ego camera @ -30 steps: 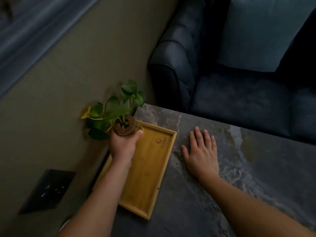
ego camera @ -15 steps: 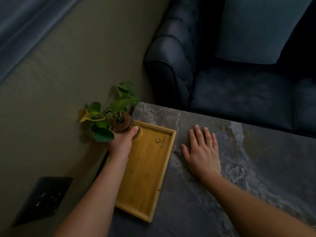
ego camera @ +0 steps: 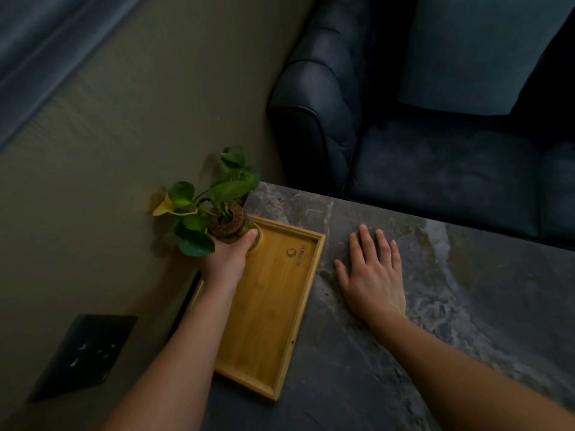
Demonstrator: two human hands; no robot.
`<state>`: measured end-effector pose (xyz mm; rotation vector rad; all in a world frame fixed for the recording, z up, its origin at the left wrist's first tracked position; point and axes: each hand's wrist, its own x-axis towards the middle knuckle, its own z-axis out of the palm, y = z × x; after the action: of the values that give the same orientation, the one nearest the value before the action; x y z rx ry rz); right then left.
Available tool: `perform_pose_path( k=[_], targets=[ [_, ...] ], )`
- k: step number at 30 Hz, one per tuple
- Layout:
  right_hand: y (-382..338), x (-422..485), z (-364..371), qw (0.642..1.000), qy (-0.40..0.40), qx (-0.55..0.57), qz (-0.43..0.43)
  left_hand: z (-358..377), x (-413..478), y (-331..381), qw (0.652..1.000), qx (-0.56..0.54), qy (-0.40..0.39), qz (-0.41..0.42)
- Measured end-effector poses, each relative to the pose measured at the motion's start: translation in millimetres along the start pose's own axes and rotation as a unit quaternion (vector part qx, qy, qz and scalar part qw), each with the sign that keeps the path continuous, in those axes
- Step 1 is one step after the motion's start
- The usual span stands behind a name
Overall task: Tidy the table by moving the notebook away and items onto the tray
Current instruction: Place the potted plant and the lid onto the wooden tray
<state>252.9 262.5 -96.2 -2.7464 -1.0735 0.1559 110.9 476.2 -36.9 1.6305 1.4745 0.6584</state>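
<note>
A bamboo tray (ego camera: pixel 273 309) lies along the left edge of the dark marble table (ego camera: pixel 404 353). My left hand (ego camera: pixel 225 259) is wrapped around a small potted plant (ego camera: pixel 224 223) with green leaves and a round brown top, holding it at the tray's far left corner, over a round recess there. My right hand (ego camera: pixel 371 276) rests flat on the table just right of the tray, fingers spread, holding nothing. No notebook is in view.
A dark blue sofa (ego camera: pixel 435 135) with a cushion stands beyond the table's far edge. An olive wall (ego camera: pixel 109 166) runs along the left, with a black socket plate (ego camera: pixel 84 356) low on it.
My left hand has lowered the plant toward the tray's far left corner. The right hand has stayed flat on the table.
</note>
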Motion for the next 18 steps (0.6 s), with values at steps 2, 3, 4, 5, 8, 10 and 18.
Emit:
perform_pose_path(
  k=[2,3,4,5,8,10,18],
  targets=[
    [0.3,0.0,0.5,1.000,0.002,-0.003,0.000,0.5,-2.2,0.2,1.000,0.000,-0.002,-0.004],
    [0.3,0.1,0.6,1.000,0.002,-0.005,0.000,1.0,-3.3,0.5,1.000,-0.001,-0.003,-0.007],
    [0.4,0.1,0.7,1.000,0.001,-0.005,-0.001,1.4,-3.9,0.5,1.000,-0.001,-0.005,-0.011],
    [0.5,0.1,0.9,1.000,0.001,-0.006,0.000,1.8,-4.3,0.5,1.000,-0.001,-0.005,-0.014],
    [0.5,-0.1,1.6,1.000,0.001,-0.006,0.001,0.9,-5.1,2.1,1.000,0.007,-0.009,-0.022],
    [0.3,0.0,1.7,1.000,-0.002,-0.005,0.002,0.4,-5.2,3.9,1.000,0.008,-0.013,-0.027],
    [0.9,0.2,-2.0,1.000,-0.013,0.005,-0.001,-8.2,-56.1,-1.8,0.999,0.019,-0.025,-0.031]
  ],
)
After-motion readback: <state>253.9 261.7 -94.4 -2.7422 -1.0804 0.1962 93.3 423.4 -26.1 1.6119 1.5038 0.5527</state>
